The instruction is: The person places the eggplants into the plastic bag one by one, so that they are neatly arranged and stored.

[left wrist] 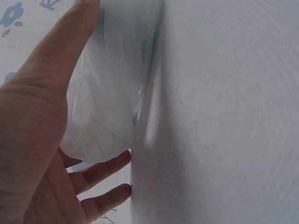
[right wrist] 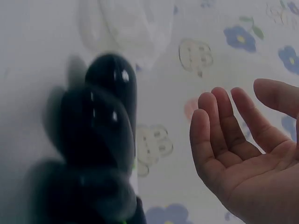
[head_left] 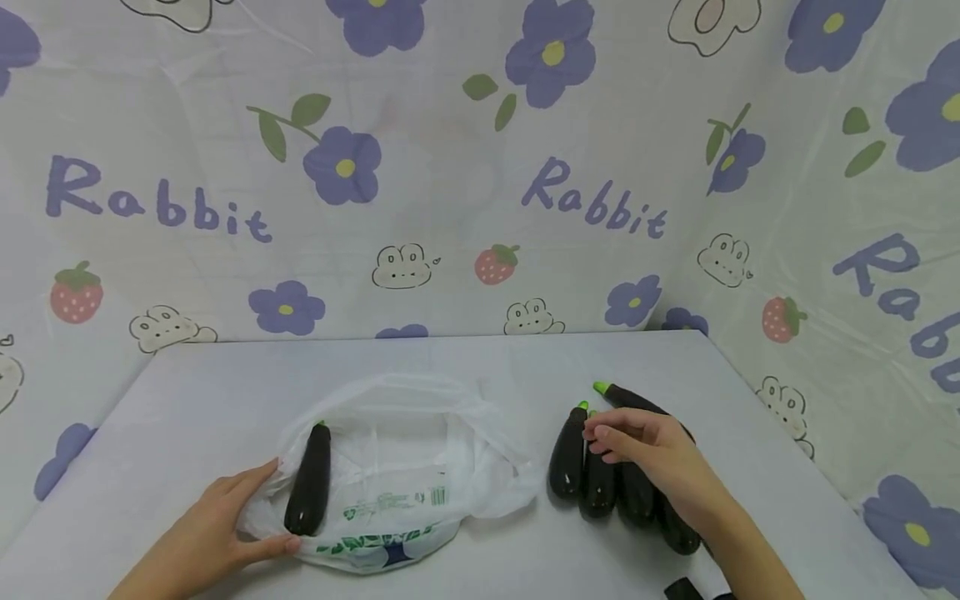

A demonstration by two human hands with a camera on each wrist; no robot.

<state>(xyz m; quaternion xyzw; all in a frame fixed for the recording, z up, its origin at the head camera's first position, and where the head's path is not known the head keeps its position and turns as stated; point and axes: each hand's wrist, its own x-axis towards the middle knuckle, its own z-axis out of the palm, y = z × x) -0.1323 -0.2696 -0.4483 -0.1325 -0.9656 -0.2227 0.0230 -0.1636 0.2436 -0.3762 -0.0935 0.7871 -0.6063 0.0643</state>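
A white plastic bag (head_left: pixel 405 500) with green print lies on the table, its mouth spread wide. Inside its left part rests one dark eggplant (head_left: pixel 309 479) with a green tip. My left hand (head_left: pixel 217 525) touches the bag's left edge, thumb and fingers spread apart around it. In the left wrist view, the fingers (left wrist: pixel 105 200) reach behind the bag and look relaxed. Several more dark eggplants (head_left: pixel 567 454) lie side by side on the right. Over them hovers my right hand (head_left: pixel 660 454), partly covering them; the right wrist view shows this palm (right wrist: pixel 252 172) holding nothing.
A white table (head_left: pixel 480 358) carries everything. One eggplant (head_left: pixel 637 398) lies slanted behind the row. Patterned cloth (head_left: pixel 450 167) with flowers and rabbits hangs behind and at the right side. A small black object (head_left: pixel 682 589) shows at the bottom edge by the right forearm.
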